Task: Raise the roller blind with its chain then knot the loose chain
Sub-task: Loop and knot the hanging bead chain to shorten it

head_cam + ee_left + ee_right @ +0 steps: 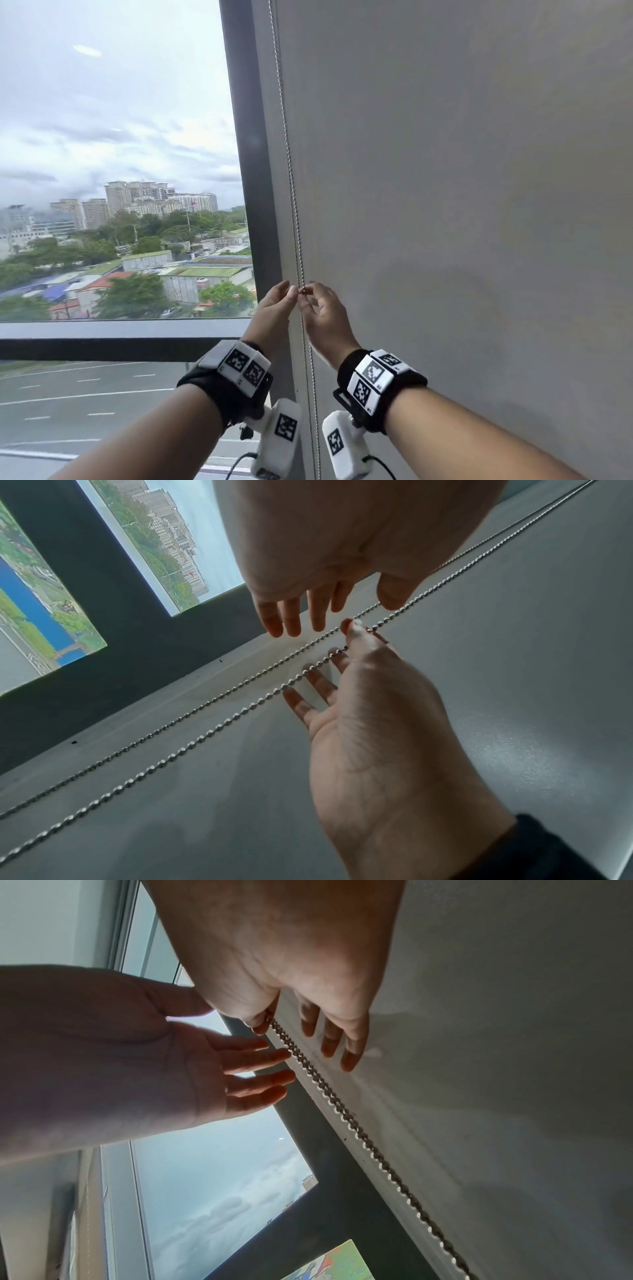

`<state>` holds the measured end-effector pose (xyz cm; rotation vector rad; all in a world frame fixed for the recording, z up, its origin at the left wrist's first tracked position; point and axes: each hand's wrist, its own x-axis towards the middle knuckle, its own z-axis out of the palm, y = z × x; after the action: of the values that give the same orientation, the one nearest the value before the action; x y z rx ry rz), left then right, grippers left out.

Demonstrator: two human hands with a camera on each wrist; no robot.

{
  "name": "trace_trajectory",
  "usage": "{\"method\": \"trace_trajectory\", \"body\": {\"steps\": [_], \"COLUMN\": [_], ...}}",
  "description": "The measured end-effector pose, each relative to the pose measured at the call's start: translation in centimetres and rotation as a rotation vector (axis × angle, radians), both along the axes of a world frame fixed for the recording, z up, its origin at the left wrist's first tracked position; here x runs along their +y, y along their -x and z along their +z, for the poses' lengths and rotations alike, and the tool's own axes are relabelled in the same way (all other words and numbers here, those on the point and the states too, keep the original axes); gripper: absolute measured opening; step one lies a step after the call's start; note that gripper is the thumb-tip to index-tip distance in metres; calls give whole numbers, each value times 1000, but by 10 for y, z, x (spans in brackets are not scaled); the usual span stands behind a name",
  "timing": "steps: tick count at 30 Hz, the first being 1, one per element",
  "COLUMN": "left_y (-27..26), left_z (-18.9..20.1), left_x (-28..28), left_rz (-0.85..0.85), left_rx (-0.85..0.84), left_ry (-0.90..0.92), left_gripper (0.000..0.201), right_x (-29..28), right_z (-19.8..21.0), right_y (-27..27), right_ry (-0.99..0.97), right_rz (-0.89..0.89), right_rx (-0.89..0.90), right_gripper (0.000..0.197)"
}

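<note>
A: How will the bead chain (296, 226) handle?

B: I'd judge it light, limp and slick. The small metal beads could slide through a loose pinch, so take one strand between thumb pad and forefinger, well up the run, and pull straight down.

A: Where is it?

B: It hangs in two strands along the left edge of the roller blind (462, 171), passing between the two hands and running on below the wrists.

A: And the fingers?

B: The right hand (325, 317) pinches one strand between thumb and forefinger, its other fingers (329, 1042) spread loosely toward the fabric. The left hand (274, 310) is uncurled, its fingers (263, 1074) straight, just beside the chain, gripping nothing.
</note>
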<state>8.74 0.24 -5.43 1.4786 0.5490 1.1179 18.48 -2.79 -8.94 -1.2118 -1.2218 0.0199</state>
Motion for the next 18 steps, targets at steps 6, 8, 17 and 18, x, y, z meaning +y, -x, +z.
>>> {"method": "trace_trajectory", "body": {"steps": [6, 8, 17, 18], "left_y": [-4, -4, -7, -7], "left_z": [1, 5, 10, 10], "left_x": [4, 4, -10, -12], "left_rz": [-42, -62, -83, -89], "left_rx": [-47, -68, -68, -76], "left_ry": [32, 19, -56, -49], "left_gripper": [36, 28, 23, 24], "right_x": [4, 1, -10, -12], "right_z": [-2, 0, -4, -6], "right_y": [6, 8, 12, 13], "right_ry": [35, 28, 23, 20], "right_rz": [102, 104, 29, 18], "right_rx": [104, 126, 119, 107], "right_gripper": [19, 18, 21, 23]}}
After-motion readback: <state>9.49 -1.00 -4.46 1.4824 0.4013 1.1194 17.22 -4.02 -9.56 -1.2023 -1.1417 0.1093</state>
